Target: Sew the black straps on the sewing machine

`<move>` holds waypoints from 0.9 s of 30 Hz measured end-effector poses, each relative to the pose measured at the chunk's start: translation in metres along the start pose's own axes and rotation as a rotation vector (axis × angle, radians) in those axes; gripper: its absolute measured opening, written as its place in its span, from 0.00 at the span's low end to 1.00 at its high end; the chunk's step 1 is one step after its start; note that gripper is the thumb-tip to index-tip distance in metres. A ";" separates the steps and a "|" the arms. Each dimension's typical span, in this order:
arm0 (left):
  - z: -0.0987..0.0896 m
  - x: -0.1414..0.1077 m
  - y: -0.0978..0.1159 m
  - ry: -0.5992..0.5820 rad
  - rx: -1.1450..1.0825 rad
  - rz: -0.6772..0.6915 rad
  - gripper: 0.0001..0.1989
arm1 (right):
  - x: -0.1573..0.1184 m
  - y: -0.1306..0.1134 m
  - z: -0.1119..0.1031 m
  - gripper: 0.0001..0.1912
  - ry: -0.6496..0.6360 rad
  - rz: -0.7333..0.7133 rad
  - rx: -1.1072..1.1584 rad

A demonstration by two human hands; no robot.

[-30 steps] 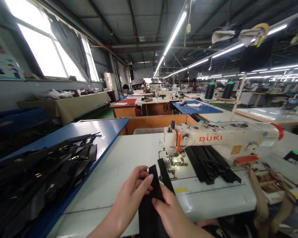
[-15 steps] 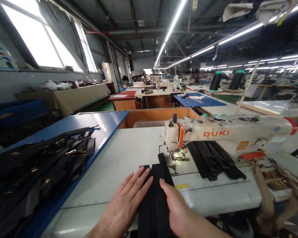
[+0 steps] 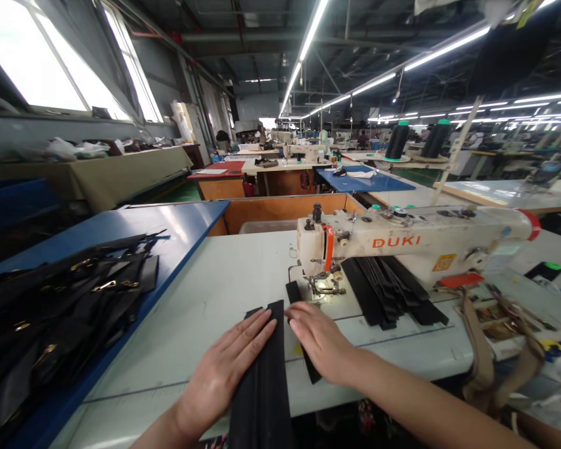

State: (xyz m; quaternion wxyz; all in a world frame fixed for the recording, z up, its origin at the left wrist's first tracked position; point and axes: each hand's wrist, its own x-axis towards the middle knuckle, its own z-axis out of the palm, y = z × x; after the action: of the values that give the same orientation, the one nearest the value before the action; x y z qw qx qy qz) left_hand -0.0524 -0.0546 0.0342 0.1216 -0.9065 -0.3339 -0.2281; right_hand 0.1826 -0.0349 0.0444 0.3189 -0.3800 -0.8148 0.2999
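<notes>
Open and flat, the left hand (image 3: 222,368) and the right hand (image 3: 320,343) pinch nothing, and neither closes around anything. Farthest left, a heap of black leather pieces (image 3: 65,299) with gold-coloured fittings lies on a blue-topped table (image 3: 182,218), close to its edge. Next along, the left hand sits on the white sewing table (image 3: 177,318), its fingertips at the left side of a wide stack of black strips (image 3: 262,374). That stack runs from the middle of the table out past its near edge. The right hand lies just beside it, across a narrow black strip (image 3: 302,330) that passes under the palm and ends near the presser foot (image 3: 327,287) (lit by the machine's lamp). Above and to the right stands a white DUKI sewing machine (image 3: 402,243), with a neat pile of black strips (image 3: 383,290) lying beneath its arm. Tan straps (image 3: 479,349) hang over the table's right edge, and two cones of black thread (image 3: 416,140) stand beyond the machine
</notes>
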 end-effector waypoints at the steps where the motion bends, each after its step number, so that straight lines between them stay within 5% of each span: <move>1: -0.002 -0.001 -0.001 -0.005 -0.002 -0.032 0.25 | 0.002 0.008 -0.003 0.20 -0.026 -0.019 -0.094; 5: -0.005 -0.004 -0.003 -0.045 -0.055 -0.134 0.25 | -0.005 0.030 0.004 0.31 -0.227 0.071 -0.280; 9: -0.001 -0.002 -0.002 -0.072 -0.114 -0.153 0.26 | -0.027 0.024 0.025 0.36 -0.193 0.201 -0.286; 14: 0.017 0.014 0.001 -0.114 -0.122 -0.011 0.27 | -0.042 0.010 0.037 0.38 -0.229 0.266 -0.343; 20: 0.053 0.035 -0.002 -0.159 -0.176 0.129 0.26 | -0.045 0.015 0.031 0.41 -0.297 0.199 -0.446; 27: 0.070 0.039 -0.008 -0.281 -0.359 0.099 0.29 | -0.052 0.038 0.046 0.36 -0.084 0.028 -0.513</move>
State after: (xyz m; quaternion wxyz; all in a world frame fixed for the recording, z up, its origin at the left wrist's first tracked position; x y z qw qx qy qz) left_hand -0.0084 -0.0012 -0.0065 -0.0781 -0.9516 -0.2569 -0.1493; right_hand 0.1913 -0.0677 -0.0270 0.1736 -0.4469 -0.8714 0.1035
